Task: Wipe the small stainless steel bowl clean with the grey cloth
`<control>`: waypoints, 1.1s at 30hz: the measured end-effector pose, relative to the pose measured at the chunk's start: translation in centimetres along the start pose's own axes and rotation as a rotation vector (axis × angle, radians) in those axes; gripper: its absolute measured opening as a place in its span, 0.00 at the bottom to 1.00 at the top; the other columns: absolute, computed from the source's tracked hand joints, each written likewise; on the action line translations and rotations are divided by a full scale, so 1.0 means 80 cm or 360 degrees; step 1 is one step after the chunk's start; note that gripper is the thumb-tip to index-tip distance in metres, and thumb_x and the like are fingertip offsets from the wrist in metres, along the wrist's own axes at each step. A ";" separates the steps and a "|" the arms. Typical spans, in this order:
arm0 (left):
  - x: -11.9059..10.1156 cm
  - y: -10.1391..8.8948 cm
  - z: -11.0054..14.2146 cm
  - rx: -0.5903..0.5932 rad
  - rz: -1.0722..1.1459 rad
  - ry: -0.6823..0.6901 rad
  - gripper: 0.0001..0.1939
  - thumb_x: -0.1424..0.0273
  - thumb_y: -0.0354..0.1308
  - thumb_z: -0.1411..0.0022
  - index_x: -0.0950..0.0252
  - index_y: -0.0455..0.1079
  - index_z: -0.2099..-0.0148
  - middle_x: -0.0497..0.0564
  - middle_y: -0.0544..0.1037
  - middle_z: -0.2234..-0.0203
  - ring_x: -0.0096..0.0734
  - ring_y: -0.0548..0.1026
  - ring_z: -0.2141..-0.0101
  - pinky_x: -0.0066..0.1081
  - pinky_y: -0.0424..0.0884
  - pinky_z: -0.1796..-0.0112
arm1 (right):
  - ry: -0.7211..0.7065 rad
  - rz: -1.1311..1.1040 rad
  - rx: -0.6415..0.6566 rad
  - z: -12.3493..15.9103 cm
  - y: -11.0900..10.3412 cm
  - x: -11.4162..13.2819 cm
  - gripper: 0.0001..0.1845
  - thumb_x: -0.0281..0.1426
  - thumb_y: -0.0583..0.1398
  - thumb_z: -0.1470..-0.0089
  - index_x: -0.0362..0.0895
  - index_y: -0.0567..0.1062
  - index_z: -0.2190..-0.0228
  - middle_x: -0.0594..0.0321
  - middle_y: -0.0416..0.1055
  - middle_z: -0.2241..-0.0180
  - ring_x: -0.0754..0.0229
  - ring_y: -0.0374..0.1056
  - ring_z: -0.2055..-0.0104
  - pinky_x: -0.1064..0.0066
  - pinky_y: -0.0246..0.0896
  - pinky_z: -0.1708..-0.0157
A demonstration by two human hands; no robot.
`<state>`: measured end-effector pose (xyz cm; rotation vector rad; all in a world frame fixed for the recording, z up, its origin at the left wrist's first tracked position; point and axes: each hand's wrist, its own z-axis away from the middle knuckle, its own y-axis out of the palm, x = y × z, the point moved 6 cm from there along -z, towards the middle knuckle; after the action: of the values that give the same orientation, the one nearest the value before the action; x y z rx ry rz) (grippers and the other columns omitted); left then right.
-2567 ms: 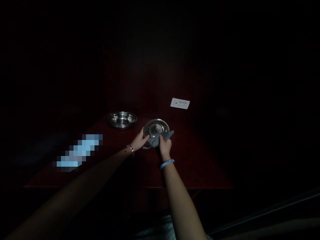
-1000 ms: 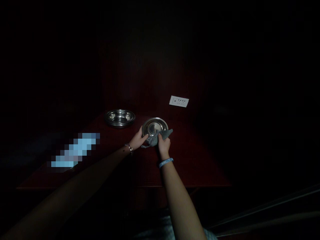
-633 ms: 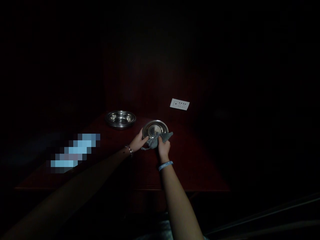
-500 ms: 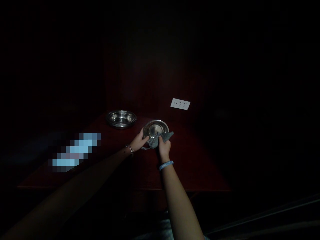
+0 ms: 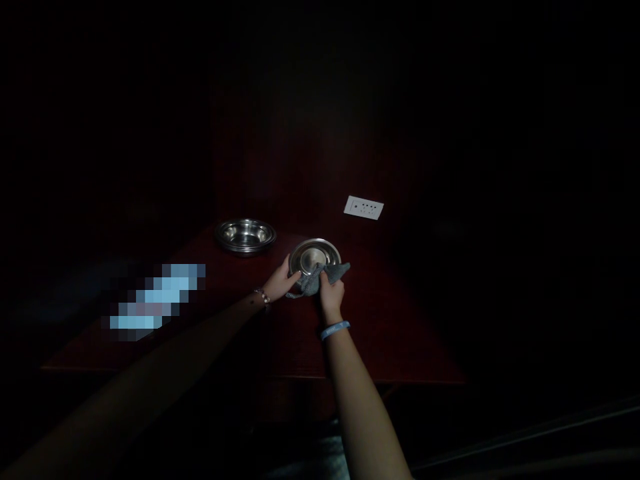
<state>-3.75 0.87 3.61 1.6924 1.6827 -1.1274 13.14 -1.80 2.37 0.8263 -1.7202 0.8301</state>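
A shiny round metal dish (image 5: pixel 314 257), wide-rimmed with a flat centre, is held tilted toward me over the table. My left hand (image 5: pixel 281 281) is closed on its left rim, thumb on the inner side. In my right hand (image 5: pixel 331 293) a grey-green cloth (image 5: pixel 313 283) is bunched against the dish's near right edge. The cloth covers that part of the rim, and one corner sticks out to the right. Left of the held dish, a stack of similar metal dishes (image 5: pixel 245 237) rests on the table.
The dark red table (image 5: pixel 390 333) stands against a dark wall. A white socket panel (image 5: pixel 364 207) shows at the back right. On the table's left side lies a pale blue, pixelated item (image 5: pixel 160 300) that I cannot make out. The surroundings are very dark.
Both hands keep their hold on the dish and cloth, with almost no visible motion. The whole view shifts slightly.
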 end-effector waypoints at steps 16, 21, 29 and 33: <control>-0.003 0.000 0.000 0.0013 0.0013 -0.0021 0.31 0.66 0.54 0.40 0.68 0.53 0.37 0.60 0.69 0.43 0.43 0.63 0.40 0.44 0.56 0.39 | -0.0010 0.0004 -0.0020 0.000 -0.001 0.001 0.14 0.37 0.60 0.52 0.39 0.79 0.71 0.54 0.80 0.69 0.53 0.77 0.65 0.72 0.66 0.68; -0.003 -0.001 0.000 0.0007 -0.0004 -0.0008 0.32 0.66 0.55 0.41 0.69 0.53 0.37 0.61 0.70 0.45 0.44 0.63 0.40 0.44 0.56 0.39 | 0.0002 -0.0001 -0.0002 0.001 0.000 0.001 0.14 0.37 0.60 0.52 0.38 0.79 0.71 0.53 0.80 0.69 0.53 0.76 0.65 0.72 0.66 0.69; -0.001 -0.002 0.000 -0.0026 0.0008 -0.0059 0.31 0.67 0.53 0.40 0.72 0.54 0.37 0.62 0.70 0.45 0.43 0.64 0.41 0.43 0.56 0.39 | 0.0000 0.0030 0.0012 0.002 -0.001 0.005 0.14 0.37 0.60 0.51 0.38 0.79 0.72 0.51 0.80 0.69 0.51 0.77 0.66 0.70 0.66 0.68; -0.001 -0.006 -0.003 -0.0091 0.0014 -0.0093 0.27 0.68 0.51 0.40 0.68 0.57 0.39 0.58 0.72 0.46 0.41 0.65 0.41 0.43 0.56 0.39 | -0.0021 -0.0008 0.0046 0.003 0.002 0.007 0.15 0.37 0.60 0.51 0.38 0.79 0.70 0.52 0.80 0.67 0.53 0.76 0.65 0.72 0.66 0.67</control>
<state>-4.13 1.04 3.92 1.6152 1.6546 -1.1034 12.77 -1.98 2.81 0.8573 -1.7205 0.8495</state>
